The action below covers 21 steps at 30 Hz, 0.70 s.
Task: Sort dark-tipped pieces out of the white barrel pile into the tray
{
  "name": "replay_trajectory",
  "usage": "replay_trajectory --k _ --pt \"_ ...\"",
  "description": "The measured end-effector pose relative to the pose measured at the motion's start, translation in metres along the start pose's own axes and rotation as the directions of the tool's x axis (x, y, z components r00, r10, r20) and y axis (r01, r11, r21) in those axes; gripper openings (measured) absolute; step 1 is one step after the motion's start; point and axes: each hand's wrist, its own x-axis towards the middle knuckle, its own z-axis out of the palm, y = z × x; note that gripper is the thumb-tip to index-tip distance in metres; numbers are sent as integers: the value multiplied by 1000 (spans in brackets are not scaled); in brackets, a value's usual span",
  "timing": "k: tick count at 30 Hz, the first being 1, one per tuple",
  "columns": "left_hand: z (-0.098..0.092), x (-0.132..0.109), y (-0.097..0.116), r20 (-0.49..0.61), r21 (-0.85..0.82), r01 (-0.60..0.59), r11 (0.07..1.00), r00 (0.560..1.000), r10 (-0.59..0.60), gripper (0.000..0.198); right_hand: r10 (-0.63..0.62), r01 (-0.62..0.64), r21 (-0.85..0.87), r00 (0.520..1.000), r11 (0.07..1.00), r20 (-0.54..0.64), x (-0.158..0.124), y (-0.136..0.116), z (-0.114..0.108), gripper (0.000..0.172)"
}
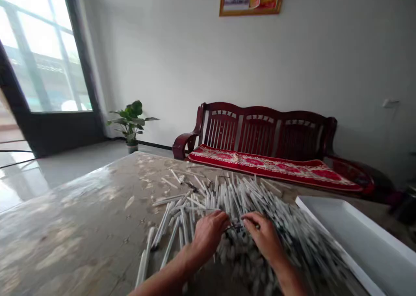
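A large heap of thin, whitish, stick-like pieces (240,196), some with dark ends, lies spread over the table. My left hand (209,231) is over the near part of the heap, its fingers closed and pinched towards the right. One pale stick (199,209) runs out leftward by its knuckles; whether the hand grips it I cannot tell. Close by on the right, my right hand (261,233) has its thumb and fingers pinched together. Something thin and dark (233,226) shows between the fingertips of both hands, too blurred to name.
A shallow white tray (367,239) stands to the right of the heap. The patterned table covering (97,226) stretches away to the left. Beyond the table are a dark red wooden bench (256,131) with a red cloth (269,168) and a potted plant (131,120).
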Motion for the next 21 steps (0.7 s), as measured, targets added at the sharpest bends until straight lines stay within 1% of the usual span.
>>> replay_trajectory --k 5,10,12,14,16,17,19,21 --pt "1 -2 3 -14 -3 -27 1000 1000 27 24 6 -6 1 1000 1000 6 -4 -3 11 20" --pt "0 -2 4 -26 -19 -45 999 999 45 24 3 -4 -35 999 999 -34 -5 -1 18 20" --pt "-2 0 2 -18 -16 -37 999 999 37 23 -3 0 -37 997 999 -71 -3 2 17 22" --pt "-7 2 -3 -13 -5 -15 1000 1000 15 22 27 -30 -14 989 999 -143 -1 10 12 25" --pt "-13 4 -8 -20 15 35 999 999 -34 22 114 -106 44 965 993 -236 2 20 4 31" --pt "-15 5 -11 -26 22 68 997 997 -67 22 174 -157 84 943 984 -283 3 26 0 34" --pt "-20 8 -18 -31 16 147 989 989 -146 24 295 -245 178 880 953 -371 5 36 -5 41" --pt "-21 12 -24 -37 -25 212 977 976 -213 25 378 -285 262 810 922 -448 5 43 -5 45"
